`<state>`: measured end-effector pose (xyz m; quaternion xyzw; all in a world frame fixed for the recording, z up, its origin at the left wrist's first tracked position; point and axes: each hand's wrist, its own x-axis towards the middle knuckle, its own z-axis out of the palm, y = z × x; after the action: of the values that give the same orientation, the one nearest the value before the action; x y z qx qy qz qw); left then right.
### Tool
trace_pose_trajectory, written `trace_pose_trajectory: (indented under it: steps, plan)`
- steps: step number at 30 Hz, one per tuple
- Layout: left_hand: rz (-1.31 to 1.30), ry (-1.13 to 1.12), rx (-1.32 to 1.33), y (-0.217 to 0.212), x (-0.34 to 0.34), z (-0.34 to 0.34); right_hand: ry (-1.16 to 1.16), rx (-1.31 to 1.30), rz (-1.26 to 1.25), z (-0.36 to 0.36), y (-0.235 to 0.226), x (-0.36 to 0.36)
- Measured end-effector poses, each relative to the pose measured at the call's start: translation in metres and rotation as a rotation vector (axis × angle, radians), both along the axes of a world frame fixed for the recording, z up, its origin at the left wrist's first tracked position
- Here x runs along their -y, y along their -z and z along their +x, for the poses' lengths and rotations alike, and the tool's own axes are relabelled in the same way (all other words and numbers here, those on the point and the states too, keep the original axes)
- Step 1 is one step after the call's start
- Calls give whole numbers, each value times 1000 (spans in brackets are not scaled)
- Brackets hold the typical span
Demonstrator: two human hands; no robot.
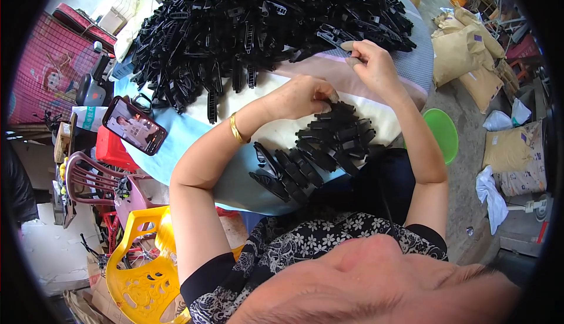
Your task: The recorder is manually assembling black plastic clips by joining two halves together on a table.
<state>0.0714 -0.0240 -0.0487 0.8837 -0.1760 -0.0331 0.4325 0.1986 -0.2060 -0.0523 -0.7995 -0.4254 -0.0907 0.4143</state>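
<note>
My left hand [306,97], with a gold bangle on its wrist, has its fingers curled together at the far end of a small group of black plastic pieces [338,139]. What its fingertips hold, if anything, is hidden. These pieces lie in overlapping rows close to my body. Farther right, my right hand [375,68] reaches to the front edge of a big heap of similar black plastic pieces [258,24]. Its thumb and forefinger are apart, with greyish covers on the tips and nothing visible between them. A slotted black piece [333,35] lies just beyond them.
Striped cloth [276,83] covers the table. A phone [135,125] stands at its left edge, near a red container [114,148]. Yellow [141,265] and maroon chairs [88,174] are on the left. To the right are a green tub [442,135] and stacked brown sacks [464,48].
</note>
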Motion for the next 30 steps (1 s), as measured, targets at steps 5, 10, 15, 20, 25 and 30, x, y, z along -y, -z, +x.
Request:
trace_pose_trajectory:
  steps: [5,10,15,20,25,30]
  plan:
    - [-6,-43,2,-5,3,-2,-185,-512,204,-11,8,-2]
    - [105,-180,227,2,-1,1,-105,-262,-100,-7,12,13]
    - [217,-239,248,0,-1,-2,-306,-160,-173,-21,-7,23]
    - [215,-220,201,-2,-1,0,-358,-91,-218,-12,-5,23]
    - [230,-257,224,-1,0,-1,-149,-112,-211,-22,-8,24]
    - [199,-281,219,-1,0,-1,-247,-42,-101,-33,-7,25]
